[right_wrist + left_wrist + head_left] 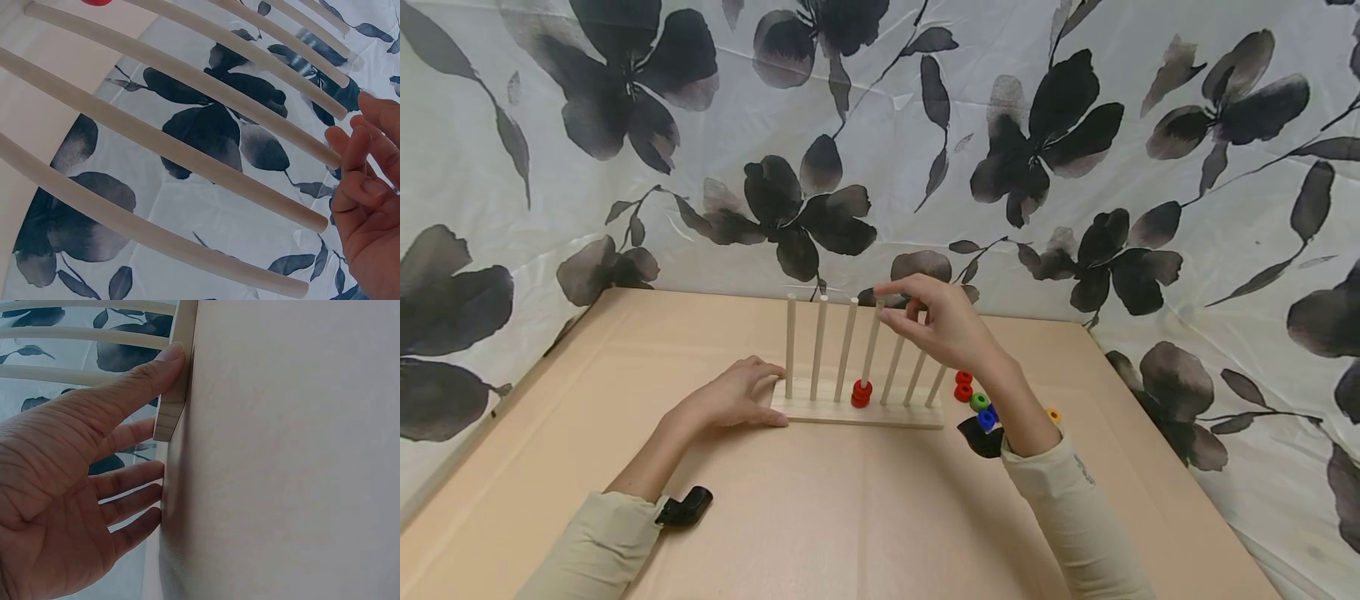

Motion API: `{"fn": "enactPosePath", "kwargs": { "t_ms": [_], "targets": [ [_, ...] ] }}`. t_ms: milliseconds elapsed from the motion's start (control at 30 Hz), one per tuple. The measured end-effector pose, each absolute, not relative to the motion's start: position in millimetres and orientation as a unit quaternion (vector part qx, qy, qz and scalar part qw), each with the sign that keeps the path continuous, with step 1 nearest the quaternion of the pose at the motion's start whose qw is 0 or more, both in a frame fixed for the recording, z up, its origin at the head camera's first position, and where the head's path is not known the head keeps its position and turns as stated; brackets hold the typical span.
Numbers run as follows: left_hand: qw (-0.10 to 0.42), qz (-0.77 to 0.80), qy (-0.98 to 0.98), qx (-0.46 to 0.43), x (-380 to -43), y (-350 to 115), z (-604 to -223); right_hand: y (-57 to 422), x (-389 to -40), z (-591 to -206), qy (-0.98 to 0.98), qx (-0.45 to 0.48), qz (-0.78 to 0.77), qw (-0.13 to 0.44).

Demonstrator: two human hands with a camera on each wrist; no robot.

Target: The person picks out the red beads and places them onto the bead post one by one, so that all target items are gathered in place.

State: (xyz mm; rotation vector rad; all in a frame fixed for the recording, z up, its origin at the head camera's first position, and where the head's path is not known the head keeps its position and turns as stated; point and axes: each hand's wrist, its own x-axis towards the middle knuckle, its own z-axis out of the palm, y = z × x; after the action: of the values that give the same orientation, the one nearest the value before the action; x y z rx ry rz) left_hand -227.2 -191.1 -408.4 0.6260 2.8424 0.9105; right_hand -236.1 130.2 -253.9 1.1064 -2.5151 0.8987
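A wooden peg stand [805,408] has a flat base and a row of several upright pegs. Two red rings [861,394] sit stacked low on the middle peg. My left hand [737,396] pinches the base's left end, and in the left wrist view its thumb [147,381] lies on the front edge of the base with the index finger behind. Up at the top of the middle peg is my right hand [951,325], thumb and index finger apart on either side of the tip. Nothing shows between those fingers [356,150] in the right wrist view.
Right of the stand lie loose rings: red ones [963,392], a green one [979,402], blue ones [987,419] and a yellow one [1054,415], partly behind my right wrist. A floral cloth [910,125] hangs behind the tan table [820,517]. Each wrist wears a black device [685,507].
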Motion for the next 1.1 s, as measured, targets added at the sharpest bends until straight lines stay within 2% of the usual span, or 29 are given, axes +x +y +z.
{"fn": "enactPosePath", "kwargs": {
  "t_ms": [433, 700, 1100],
  "targets": [
    [0.050, 0.301, 0.931, 0.200, -225, -191, -408, 140, -221, -261, -0.855, 0.385, 0.318, 0.137],
    [0.049, 0.292, 0.934, 0.198, -226, -191, -409, 154, -207, -266, -0.847, 0.396, 0.314, 0.163],
    [0.046, 0.287, 0.936, 0.200, -227, -190, -410, 177, -195, -279, -0.860, 0.370, 0.309, 0.165]
  ]
}}
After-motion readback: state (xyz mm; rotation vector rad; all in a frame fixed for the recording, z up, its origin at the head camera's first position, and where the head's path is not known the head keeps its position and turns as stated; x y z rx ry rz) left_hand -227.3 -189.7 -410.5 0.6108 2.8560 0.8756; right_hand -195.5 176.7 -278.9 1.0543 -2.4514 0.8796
